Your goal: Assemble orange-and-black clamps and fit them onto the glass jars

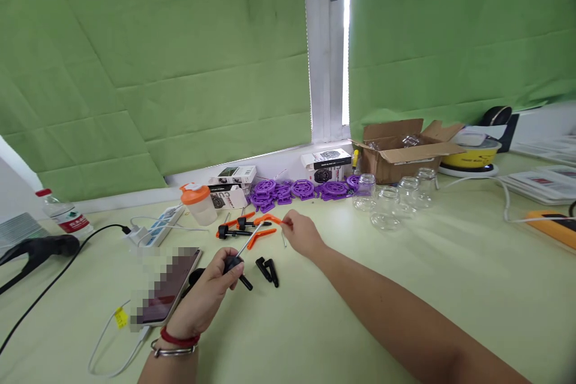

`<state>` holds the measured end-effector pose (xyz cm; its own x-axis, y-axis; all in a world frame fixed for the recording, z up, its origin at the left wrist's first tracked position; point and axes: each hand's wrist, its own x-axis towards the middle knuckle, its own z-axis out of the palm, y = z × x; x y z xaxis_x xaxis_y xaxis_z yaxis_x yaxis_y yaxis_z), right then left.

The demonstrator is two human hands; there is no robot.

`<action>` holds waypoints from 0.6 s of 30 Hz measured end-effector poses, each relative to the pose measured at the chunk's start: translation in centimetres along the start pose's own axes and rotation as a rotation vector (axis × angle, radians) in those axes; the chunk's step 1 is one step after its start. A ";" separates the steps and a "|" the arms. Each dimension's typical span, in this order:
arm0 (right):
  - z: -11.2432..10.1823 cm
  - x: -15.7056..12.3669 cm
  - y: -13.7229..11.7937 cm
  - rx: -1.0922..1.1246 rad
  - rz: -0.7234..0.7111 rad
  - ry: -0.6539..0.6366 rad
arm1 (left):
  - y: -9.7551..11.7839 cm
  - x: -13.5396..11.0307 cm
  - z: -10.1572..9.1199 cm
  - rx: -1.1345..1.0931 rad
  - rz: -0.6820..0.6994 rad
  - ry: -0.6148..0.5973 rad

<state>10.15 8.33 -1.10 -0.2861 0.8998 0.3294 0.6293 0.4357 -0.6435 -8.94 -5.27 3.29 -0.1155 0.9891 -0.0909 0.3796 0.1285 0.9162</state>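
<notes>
Both Sides Were Busy at Close Handwork

The pale bench [382, 312] carried a cardboard box [400, 163] at its far edge, right of centre, and a row of purple parts [303, 189] along that edge to the box's left. Nearer in, the right hand [300, 233] had its grip pinched on one end of an orange piece [269, 218], whose other end hung near the tip of a metal rod [248, 242]; whether they touched, I could not tell. The left hand [209, 291] was closed round the black fitting [231, 263] at the rod's base. Aligning rod and orange piece seemed the step in hand; the next move seemingly called for a steady left grip and fine right-hand adjustment.
</notes>
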 end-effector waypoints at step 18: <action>-7.6 -5.6 7.1 0.896 0.400 0.109 | 3.5 5.5 9.2 -0.170 0.103 -0.161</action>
<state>21.68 6.21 -2.28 -0.0753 0.9971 0.0063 -0.1276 -0.0033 -0.9918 0.22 1.26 2.37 0.0686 0.9967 -0.0427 0.2202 0.0266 0.9751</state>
